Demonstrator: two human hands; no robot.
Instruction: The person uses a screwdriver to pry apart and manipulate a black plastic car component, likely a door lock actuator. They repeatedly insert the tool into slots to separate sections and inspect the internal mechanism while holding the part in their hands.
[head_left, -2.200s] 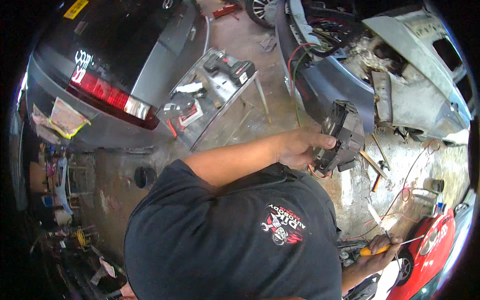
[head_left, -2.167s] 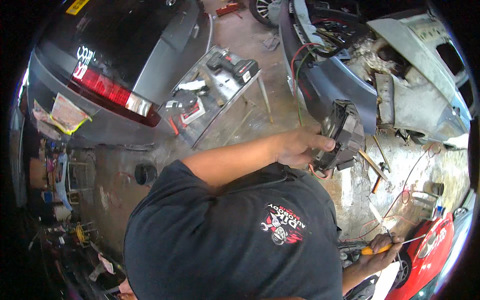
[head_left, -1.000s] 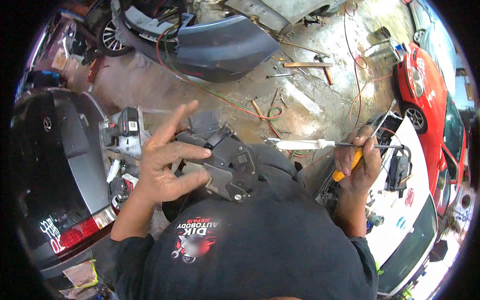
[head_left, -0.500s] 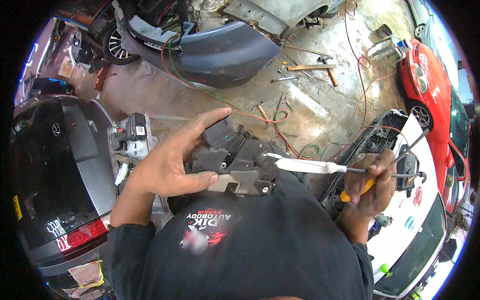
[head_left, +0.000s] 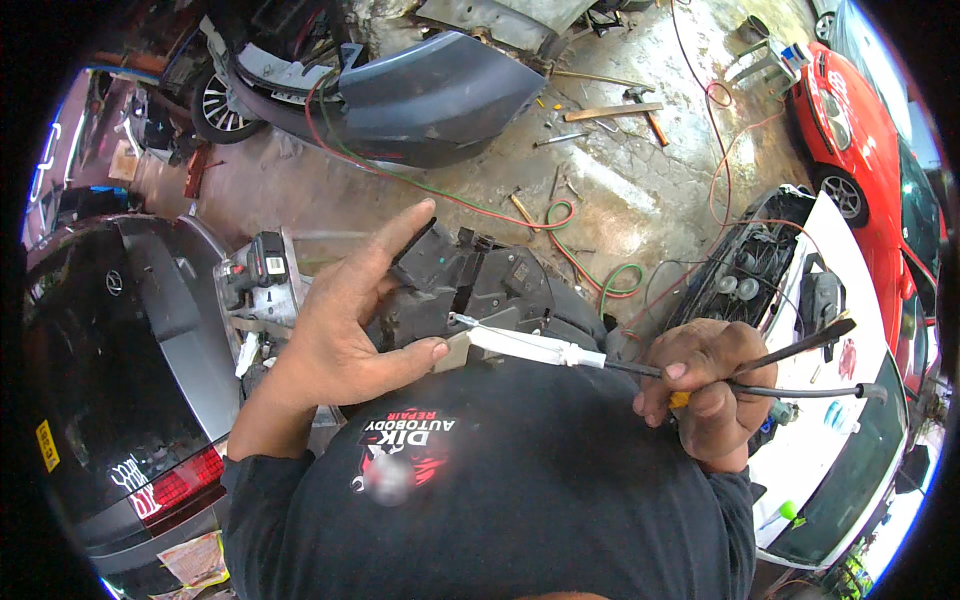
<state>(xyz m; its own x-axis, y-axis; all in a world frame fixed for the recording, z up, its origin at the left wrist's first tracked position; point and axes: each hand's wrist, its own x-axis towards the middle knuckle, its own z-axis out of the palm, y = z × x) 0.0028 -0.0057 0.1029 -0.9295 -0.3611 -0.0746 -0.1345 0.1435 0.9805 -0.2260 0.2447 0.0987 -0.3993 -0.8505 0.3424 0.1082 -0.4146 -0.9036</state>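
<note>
My left hand [head_left: 345,335] is wrapped round a black car door latch [head_left: 500,280], thumb at its near edge and index finger stretched along its far side. A lever cable [head_left: 660,372], black with a white sleeve [head_left: 530,346], lies across the near side of the latch. Its metal tip [head_left: 462,320] rests over the latch near a pale metal plate; whether it is hooked in cannot be made out. With bent fingers, my right hand [head_left: 710,385] grips the cable together with a screwdriver [head_left: 800,348]. The yellow handle is mostly hidden in the palm, and its dark blade points right.
A dark car [head_left: 120,340] stands at left, beside a cordless tool [head_left: 262,268] on a stand. Ahead, a grey bumper [head_left: 440,100], a hammer [head_left: 650,118] and red and green hoses [head_left: 560,225] lie on the floor. A white car [head_left: 800,480] and a red car [head_left: 870,150] are at right.
My right hand has moved left and slightly down, bringing the cable tip from the right side of the latch to its middle. The latch has tilted in my left hand.
</note>
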